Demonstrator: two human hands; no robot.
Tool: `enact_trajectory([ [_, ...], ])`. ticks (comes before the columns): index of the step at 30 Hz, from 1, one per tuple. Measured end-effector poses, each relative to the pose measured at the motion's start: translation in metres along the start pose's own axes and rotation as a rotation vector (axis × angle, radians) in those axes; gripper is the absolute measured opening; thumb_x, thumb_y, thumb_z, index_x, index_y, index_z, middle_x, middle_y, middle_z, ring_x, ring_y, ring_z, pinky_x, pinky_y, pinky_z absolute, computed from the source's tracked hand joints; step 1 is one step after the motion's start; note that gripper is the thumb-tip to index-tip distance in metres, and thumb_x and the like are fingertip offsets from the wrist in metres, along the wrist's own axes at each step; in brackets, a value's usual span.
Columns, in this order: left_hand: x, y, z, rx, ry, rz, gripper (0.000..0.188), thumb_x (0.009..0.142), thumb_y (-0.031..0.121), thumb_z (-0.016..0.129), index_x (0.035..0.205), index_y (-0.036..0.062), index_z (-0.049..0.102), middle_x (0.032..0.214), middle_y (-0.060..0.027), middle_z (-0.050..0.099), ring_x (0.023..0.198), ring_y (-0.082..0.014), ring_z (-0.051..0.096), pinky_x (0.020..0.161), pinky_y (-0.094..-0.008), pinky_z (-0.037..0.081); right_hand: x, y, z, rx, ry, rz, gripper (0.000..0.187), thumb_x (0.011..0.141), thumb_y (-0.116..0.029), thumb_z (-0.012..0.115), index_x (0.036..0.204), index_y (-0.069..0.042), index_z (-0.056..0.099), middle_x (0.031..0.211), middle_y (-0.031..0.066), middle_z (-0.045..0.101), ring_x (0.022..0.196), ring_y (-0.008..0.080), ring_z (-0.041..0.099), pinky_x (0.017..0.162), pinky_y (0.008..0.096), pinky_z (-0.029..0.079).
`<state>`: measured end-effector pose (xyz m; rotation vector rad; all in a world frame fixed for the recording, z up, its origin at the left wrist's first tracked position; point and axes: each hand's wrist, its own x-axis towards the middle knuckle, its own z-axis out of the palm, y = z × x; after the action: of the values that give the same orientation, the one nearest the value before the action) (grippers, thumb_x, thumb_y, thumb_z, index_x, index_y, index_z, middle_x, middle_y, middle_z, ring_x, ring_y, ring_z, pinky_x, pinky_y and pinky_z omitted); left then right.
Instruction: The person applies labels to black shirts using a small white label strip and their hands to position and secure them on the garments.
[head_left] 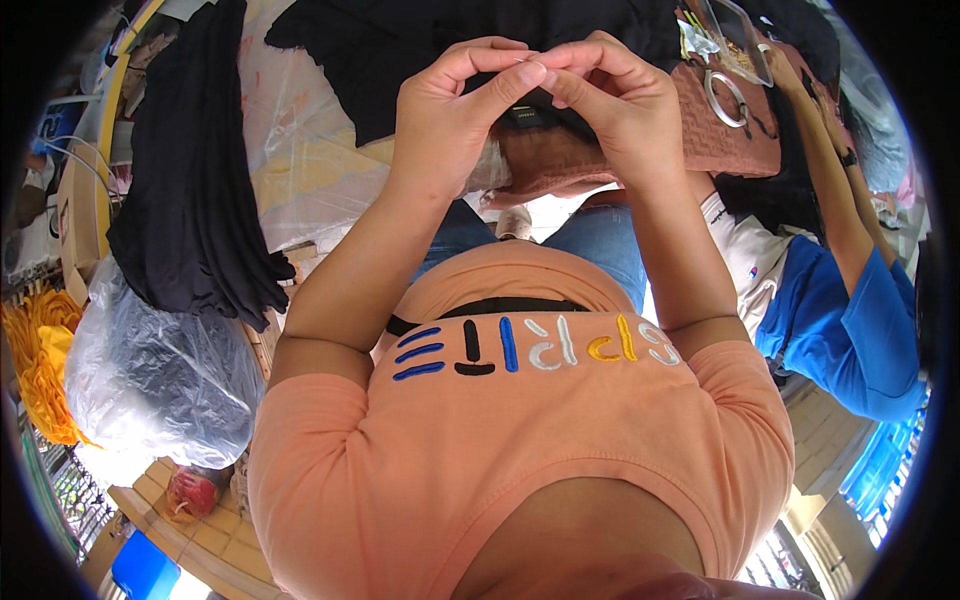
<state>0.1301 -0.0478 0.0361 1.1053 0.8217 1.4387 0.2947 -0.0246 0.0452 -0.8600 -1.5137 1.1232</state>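
Note:
My left hand (445,115) and my right hand (635,110) are raised in front of me, their fingertips meeting over the table. Thumb and forefinger are pinched together on each. Whatever lies between the fingertips is too small to name; a thin pale sliver shows there. Just beyond and beneath them spreads a black cloth garment (345,60), with a small dark label (530,117) showing between my wrists.
A black cloth (190,160) hangs over the table's left side, above a clear plastic bag (160,370). On the brown quilted cover (745,150) at right lie a white ring (725,98) and a clear container (740,40). A blue-sleeved co-worker (830,320) reaches in there.

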Motion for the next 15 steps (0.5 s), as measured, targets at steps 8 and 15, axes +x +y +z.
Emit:
enact_trajectory([
  [8, 0.009, 0.004, 0.004, -0.185, 0.084, 0.021, 0.014, 0.091, 0.011, 0.065, 0.097, -0.0007, 0.064, 0.098, -0.0120, 0.067, 0.094, -0.0164, 0.064, 0.087, -0.0287, 0.050, -0.006, -0.011, 0.005, -0.258, 0.002, -0.041, 0.012, 0.080, -0.011, 0.075, 0.087, -0.002, 0.070, 0.081, 0.0038, 0.062, 0.070, 0.0111, 0.060, 0.064, 0.0241, 0.049],
  [15, 0.006, 0.016, -0.003, 0.129, -0.035, 0.041, 0.014, 0.091, 0.011, 0.065, 0.097, -0.0016, 0.063, 0.093, -0.0124, 0.069, 0.083, -0.0168, 0.068, 0.079, -0.0265, 0.053, 0.010, -0.046, -0.010, -0.649, -0.086, -0.416, 0.009, 0.084, 0.004, 0.063, 0.092, 0.001, 0.063, 0.087, 0.0076, 0.060, 0.070, 0.0162, 0.058, 0.062, 0.0254, 0.048],
])
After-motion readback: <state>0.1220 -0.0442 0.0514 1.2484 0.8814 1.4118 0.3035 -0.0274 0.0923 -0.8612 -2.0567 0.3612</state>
